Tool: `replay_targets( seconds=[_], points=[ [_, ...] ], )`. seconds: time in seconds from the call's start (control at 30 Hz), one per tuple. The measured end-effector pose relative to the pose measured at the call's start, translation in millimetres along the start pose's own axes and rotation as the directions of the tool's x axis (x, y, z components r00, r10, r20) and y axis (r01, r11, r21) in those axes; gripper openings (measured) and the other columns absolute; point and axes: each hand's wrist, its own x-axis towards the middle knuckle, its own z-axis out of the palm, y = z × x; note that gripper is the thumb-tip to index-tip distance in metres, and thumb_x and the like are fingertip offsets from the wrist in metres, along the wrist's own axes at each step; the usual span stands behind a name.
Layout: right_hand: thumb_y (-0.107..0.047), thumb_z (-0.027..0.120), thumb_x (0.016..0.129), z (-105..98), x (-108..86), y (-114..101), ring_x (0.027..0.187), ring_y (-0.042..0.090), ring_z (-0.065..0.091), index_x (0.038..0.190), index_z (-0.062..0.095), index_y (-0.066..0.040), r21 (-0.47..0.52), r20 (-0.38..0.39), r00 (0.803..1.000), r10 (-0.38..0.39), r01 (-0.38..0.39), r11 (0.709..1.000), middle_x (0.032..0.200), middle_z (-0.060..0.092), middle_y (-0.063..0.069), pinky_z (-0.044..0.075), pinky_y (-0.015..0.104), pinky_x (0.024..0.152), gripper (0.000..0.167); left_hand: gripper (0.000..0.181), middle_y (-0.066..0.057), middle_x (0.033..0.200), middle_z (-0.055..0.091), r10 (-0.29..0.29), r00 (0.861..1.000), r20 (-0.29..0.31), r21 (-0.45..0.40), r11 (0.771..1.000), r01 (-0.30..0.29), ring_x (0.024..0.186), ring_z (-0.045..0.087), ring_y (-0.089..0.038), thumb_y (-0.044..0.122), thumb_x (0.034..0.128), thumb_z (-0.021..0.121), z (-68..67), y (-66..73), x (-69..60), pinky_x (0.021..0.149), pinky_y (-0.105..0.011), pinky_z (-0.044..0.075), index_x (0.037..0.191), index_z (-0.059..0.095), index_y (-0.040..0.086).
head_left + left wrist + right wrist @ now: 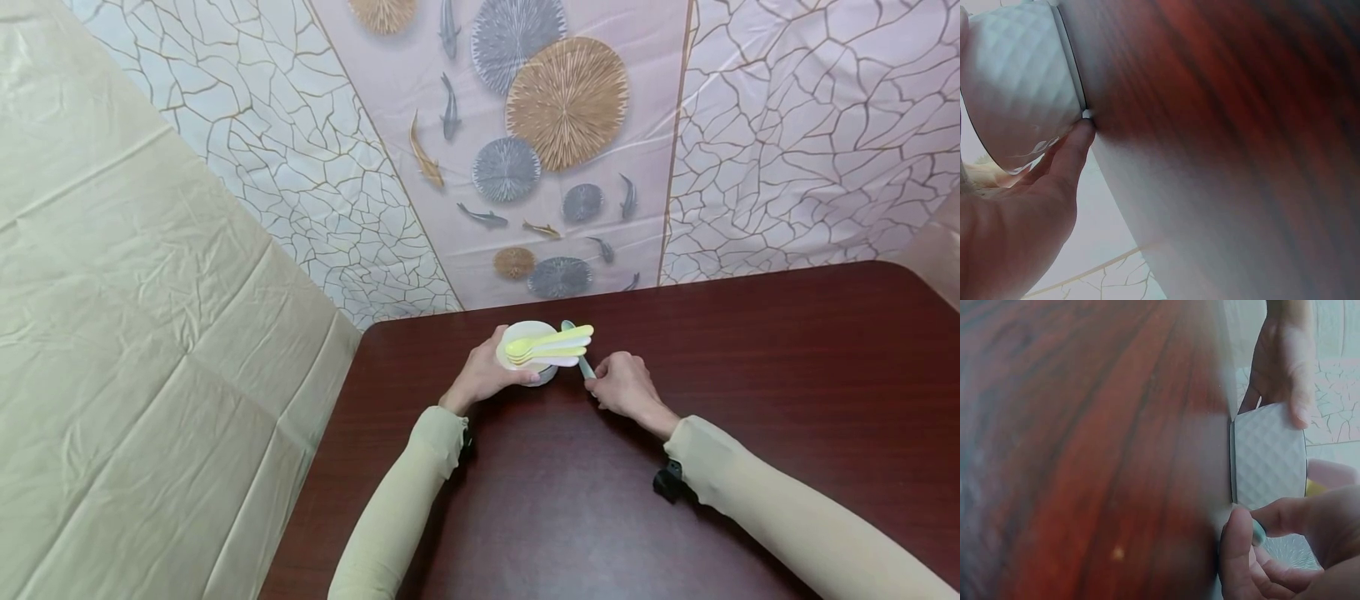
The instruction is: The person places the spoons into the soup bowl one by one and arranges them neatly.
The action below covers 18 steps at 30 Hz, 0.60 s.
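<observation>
My left hand point(486, 368) grips a white bowl point(547, 375) from its left side, thumb near the front of the rim. Across the bowl's top lie several yellow and white spoons point(551, 343), handles jutting out to the right. The bowl's quilted side point(1019, 81) shows in the left wrist view. Right of the bowl, my right hand point(626, 385) pinches the handle end of a light blue spoon point(586, 367), whose head points toward the wall. In the right wrist view the blue-green handle end point(1259, 532) sits between thumb and finger.
Both hands work over a dark reddish-brown table point(540, 492). Beyond its far edge hangs a patterned backdrop point(562, 192). A plain beige cloth point(150, 350) hangs along the left side. A dark wrist device point(669, 481) is on the right wrist.
</observation>
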Motion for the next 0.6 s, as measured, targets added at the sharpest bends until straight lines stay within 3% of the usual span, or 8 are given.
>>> replay_targets(
  seconds=[0.6],
  points=[
    [-0.010, 0.068, 0.102, -9.1, -3.9, -1.6, 0.059, 0.011, 0.073, 0.102, 0.080, 0.005, 0.020, -0.040, 0.999, -0.029, 0.029, 0.999, 0.074, 0.079, 0.011, 0.056, 0.027, 0.059, 0.018, 0.088, -0.003, 0.134, 0.073, -0.005, 1.000, 0.000, 0.015, 1.000, 0.005, 0.119, 0.066, -0.024, 0.045, 0.0772, 0.098, -0.1, 0.5, 0.3, 0.107, -0.044, 0.051, 0.149, 0.053, 0.024]
  ],
)
